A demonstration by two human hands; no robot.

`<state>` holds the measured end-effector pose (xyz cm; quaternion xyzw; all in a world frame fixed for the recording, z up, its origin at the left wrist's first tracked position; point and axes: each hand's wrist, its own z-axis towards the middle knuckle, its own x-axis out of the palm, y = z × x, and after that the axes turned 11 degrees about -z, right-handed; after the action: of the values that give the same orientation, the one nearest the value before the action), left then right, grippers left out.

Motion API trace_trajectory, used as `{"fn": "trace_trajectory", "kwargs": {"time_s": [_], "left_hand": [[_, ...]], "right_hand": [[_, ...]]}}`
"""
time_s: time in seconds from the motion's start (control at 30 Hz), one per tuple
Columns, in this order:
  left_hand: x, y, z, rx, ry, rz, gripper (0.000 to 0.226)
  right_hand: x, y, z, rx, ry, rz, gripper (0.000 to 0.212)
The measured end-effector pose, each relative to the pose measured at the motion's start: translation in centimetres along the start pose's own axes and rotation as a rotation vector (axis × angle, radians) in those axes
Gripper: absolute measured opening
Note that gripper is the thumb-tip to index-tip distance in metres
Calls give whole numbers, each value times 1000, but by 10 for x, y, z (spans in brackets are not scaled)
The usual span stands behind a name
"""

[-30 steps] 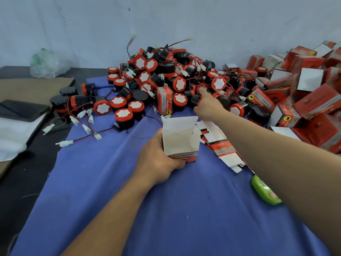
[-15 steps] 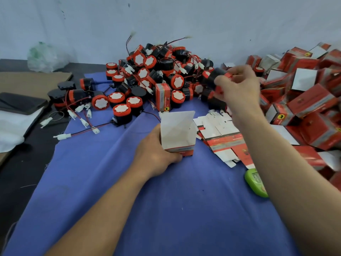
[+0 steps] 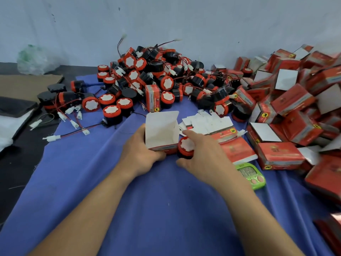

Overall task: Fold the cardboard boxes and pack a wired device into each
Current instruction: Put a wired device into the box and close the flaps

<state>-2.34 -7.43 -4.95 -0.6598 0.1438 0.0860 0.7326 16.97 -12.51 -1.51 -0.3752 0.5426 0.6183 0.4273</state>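
An upright red cardboard box [image 3: 162, 130] with its white top flaps open stands on the blue cloth [image 3: 147, 209]. My left hand [image 3: 140, 154] grips its left side and lower front. My right hand [image 3: 201, 157] holds a round red-and-black wired device [image 3: 186, 146] right beside the box's right wall, low on the cloth; its wire is hidden. A big heap of the same wired devices [image 3: 156, 76] lies behind. Flat unfolded boxes [image 3: 212, 124] are stacked to the right of the open box.
Many closed red boxes [image 3: 295, 100] pile up on the right. A green digital timer [image 3: 251, 174] lies by my right forearm. One closed box [image 3: 152, 97] stands upright among the devices. Loose wires with white plugs [image 3: 60, 126] trail over the left cloth edge.
My right hand lifted a device out of the heap and brought it down next to the open box. My left hand kept its grip on the box.
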Motion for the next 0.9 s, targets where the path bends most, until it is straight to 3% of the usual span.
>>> {"fn": "trace_trajectory", "kwargs": {"time_s": [0.07,0.2,0.3,0.37,0.47,0.57,0.7,0.9], "left_hand": [[-1,0,0,3,-6,4,77],[-2,1,1,2,3,18,76],[-3,0,0,-2,25,18,81],[-1,-1,-1,27,46,19,78],[5,-2,-2,126,97,89,66],[4,-3,-1,178,155,148,75],[1,-6,-4,157,169,118,80],[-1,-10,-6,82,159,38,73]], "right_hand": [[4,-10,0,-47,-41,-96,82],[1,-20,4,-75,-182,-261,60],[-11,-10,0,0,-478,116,61],[-16,8,-7,-38,-578,325,64],[-13,37,-14,-183,-565,241,51],[-6,47,-11,-271,-509,-41,48],[2,43,-7,-232,-388,-104,41],[14,39,-6,-208,-411,-257,38]]}}
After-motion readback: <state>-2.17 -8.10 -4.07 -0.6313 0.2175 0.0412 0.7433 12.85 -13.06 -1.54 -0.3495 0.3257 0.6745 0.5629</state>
